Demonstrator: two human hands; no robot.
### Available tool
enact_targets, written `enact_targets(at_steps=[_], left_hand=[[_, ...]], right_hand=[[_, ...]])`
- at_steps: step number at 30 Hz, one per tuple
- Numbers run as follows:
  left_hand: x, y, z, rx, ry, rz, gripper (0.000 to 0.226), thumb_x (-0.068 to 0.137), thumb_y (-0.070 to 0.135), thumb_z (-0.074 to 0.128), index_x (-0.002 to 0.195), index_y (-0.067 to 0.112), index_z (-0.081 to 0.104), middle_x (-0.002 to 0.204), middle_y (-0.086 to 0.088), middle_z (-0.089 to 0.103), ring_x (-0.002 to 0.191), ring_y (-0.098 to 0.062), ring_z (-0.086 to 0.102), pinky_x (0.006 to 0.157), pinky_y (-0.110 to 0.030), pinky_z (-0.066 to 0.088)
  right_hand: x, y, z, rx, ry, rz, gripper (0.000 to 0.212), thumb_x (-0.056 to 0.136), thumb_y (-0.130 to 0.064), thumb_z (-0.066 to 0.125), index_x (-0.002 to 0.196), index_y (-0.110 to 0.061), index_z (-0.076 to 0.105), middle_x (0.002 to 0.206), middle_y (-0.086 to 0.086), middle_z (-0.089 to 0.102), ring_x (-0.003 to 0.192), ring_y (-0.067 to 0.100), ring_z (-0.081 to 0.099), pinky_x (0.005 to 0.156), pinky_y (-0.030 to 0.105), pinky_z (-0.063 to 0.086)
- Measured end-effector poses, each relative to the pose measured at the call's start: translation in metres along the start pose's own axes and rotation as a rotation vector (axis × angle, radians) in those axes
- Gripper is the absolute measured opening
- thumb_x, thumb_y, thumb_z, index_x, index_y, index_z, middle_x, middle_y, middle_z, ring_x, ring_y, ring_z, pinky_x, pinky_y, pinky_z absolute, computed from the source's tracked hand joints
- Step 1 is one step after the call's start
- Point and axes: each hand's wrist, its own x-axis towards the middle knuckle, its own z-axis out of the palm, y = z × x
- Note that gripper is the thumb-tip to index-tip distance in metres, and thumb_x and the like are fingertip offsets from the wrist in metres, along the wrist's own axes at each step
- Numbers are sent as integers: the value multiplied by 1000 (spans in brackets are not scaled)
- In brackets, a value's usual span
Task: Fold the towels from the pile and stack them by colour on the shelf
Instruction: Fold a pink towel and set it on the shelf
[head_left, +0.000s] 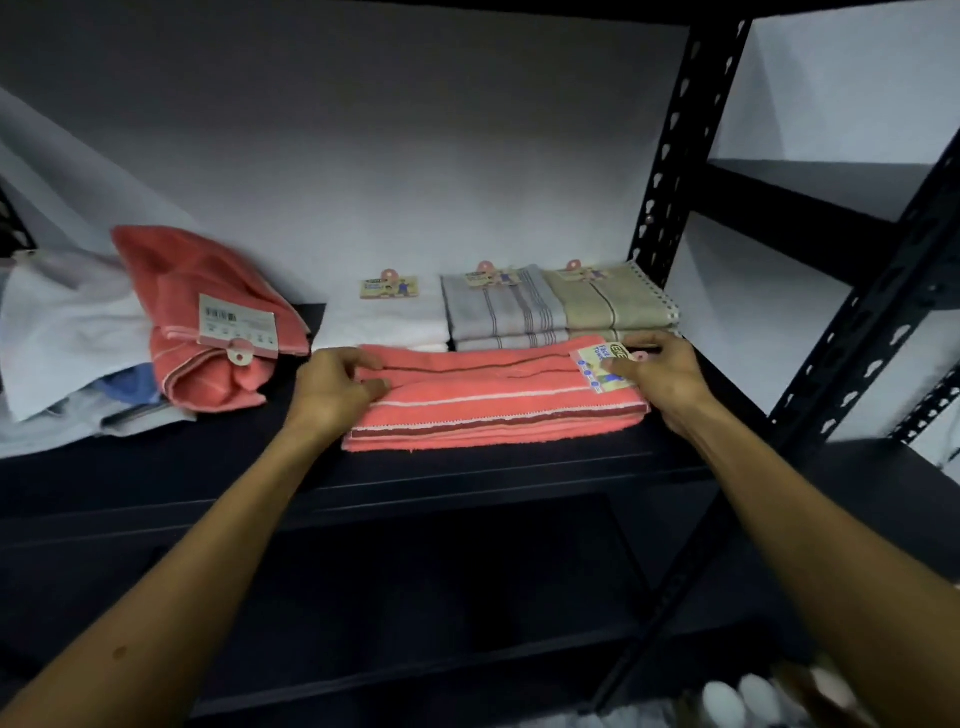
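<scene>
Coral towel (493, 400) is being folded; left hand (332, 384) and right hand (652, 371), fingers pinching its ends, should be aligning edges squarely.

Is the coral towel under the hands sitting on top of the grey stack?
No, the folded coral towel lies flat on the dark shelf in front of the grey stack, held at its ends by both hands.
</scene>
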Motion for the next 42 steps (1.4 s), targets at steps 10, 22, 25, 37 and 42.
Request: enact_targets(at_steps=[10,22,25,37,42], left_hand=[[-39,-2,-10,454,-209,638,45,79,60,67,103,23,74,103,9,69,96,-11,60,85,-31,49],[-36,-8,-21,447,-160,615,15,98,27,53,87,20,61,69,2,61,63,-22,57,62,-40,47],[-44,-13,-19,479,-140,645,22,98,29,47,85,13,56,68,0,58,58,-23,53,57,-37,44],[-53,-24,-34,741,-88,878,13,82,8,69,91,10,59,88,-7,55,77,-29,56,52,-43,52],[-56,-26,-42,731,-96,887,21,72,-5,73,85,8,64,90,-6,60,76,-26,60,49,-33,47]], right_hand=[[-27,-3,-7,-618,-349,-829,18,86,-22,73,104,-17,74,110,-6,69,107,5,56,94,26,46],[-25,-1,-22,-938,-544,-979,25,96,-31,59,115,-18,70,116,-4,70,110,14,62,94,39,51],[-30,15,-22,-957,-289,-1325,26,99,-27,52,106,-8,68,102,6,69,93,25,64,76,42,53],[-37,40,-30,-929,-299,-1652,24,104,-10,38,121,-6,54,90,15,63,73,28,58,56,41,51],[-38,43,-29,-948,-323,-1687,33,99,1,44,130,-5,51,99,13,56,78,27,55,61,35,48]])
